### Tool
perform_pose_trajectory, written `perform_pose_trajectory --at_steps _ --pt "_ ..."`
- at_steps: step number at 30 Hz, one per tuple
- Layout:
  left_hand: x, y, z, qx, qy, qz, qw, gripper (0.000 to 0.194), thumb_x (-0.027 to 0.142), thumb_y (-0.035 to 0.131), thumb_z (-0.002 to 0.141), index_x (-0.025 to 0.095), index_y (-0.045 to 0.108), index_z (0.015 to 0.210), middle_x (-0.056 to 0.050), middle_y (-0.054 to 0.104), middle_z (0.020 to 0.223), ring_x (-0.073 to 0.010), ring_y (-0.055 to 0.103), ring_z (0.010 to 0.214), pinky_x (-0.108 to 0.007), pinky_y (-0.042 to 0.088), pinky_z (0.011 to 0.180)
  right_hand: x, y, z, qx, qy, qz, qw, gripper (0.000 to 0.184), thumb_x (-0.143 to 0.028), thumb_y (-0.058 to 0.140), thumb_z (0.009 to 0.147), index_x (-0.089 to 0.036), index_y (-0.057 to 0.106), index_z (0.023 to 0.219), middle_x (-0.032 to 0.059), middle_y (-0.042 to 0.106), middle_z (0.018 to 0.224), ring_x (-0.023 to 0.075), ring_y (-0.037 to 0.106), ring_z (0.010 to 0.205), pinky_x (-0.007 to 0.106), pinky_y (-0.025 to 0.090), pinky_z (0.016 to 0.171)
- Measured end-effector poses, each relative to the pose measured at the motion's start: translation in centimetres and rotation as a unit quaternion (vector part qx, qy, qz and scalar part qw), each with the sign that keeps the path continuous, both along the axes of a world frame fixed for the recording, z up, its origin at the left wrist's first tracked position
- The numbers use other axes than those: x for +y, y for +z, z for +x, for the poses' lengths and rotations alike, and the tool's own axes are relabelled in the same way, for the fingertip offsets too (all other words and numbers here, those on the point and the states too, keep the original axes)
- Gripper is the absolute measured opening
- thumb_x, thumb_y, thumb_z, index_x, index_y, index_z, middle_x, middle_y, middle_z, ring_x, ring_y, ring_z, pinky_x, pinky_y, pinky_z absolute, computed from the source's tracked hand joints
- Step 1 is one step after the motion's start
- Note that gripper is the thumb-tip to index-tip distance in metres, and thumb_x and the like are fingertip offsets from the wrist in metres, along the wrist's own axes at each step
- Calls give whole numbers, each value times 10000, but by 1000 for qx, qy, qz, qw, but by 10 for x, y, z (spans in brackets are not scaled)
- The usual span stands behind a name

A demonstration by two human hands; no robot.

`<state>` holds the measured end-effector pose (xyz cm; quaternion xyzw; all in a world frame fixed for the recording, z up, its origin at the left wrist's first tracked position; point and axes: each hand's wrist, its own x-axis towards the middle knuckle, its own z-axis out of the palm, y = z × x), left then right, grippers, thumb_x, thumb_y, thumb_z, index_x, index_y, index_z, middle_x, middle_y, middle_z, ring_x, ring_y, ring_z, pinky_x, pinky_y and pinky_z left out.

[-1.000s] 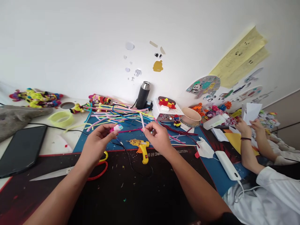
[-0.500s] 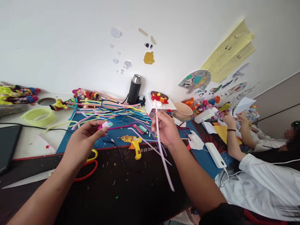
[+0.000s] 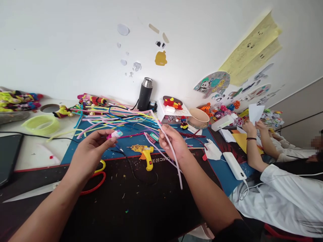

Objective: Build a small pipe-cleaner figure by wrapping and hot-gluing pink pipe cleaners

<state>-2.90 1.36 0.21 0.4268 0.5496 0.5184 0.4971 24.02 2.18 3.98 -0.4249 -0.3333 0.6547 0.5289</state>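
My left hand (image 3: 93, 149) pinches a small pink, white and light-blue fuzzy piece (image 3: 116, 134) between thumb and fingers. A pale lilac pipe cleaner (image 3: 173, 153) is gripped in my right hand (image 3: 175, 143); its long end hangs down past the palm and its short end points up to the left. Between the hands, a yellow hot glue gun (image 3: 145, 154) lies on the mat. Scissors (image 3: 94, 181) with red and yellow handles are partly hidden under my left forearm. Beyond both hands spreads a loose heap of coloured pipe cleaners (image 3: 118, 117).
A black thermos (image 3: 145, 94) stands by the wall, beside a white box (image 3: 174, 112) and a beige bowl (image 3: 199, 117). Finished dolls (image 3: 19, 101) and a yellow-green coil (image 3: 41, 124) lie left. At right a person's hands (image 3: 252, 129) hold white paper near a white power bank (image 3: 234, 166).
My right hand has drawn the lilac pipe cleaner up and rightward, and it now swings a little back left. My left hand keeps its pinch. The view has turned slightly right.
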Motion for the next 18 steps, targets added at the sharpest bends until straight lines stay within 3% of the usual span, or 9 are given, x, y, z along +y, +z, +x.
perform_pose_trajectory --at_steps 6,11,18 --pt "-3 9 4 -10 -1 7 1000 700 747 959 490 234 757 921 -48 789 883 -252 736 757 -396 602 796 -16 -20 -21 -36 53 0 998 352 -414 890 787 -223 629 924 -53 639 668 57 423 410 171 227 371" --pt "-4 3 4 -15 -23 10 1000 630 685 942 620 220 740 994 -49 798 927 -258 754 801 -395 606 830 -24 -38 -38 -47 90 34 994 356 -449 886 811 -203 643 896 -51 649 643 42 398 382 177 259 382" --pt "-4 -2 3 -32 -35 20 999 619 635 953 651 202 739 1040 -42 791 936 -230 741 800 -366 608 827 -24 -45 -55 -73 115 47 990 376 -462 907 770 -194 664 872 -53 625 608 58 431 424 180 282 398"
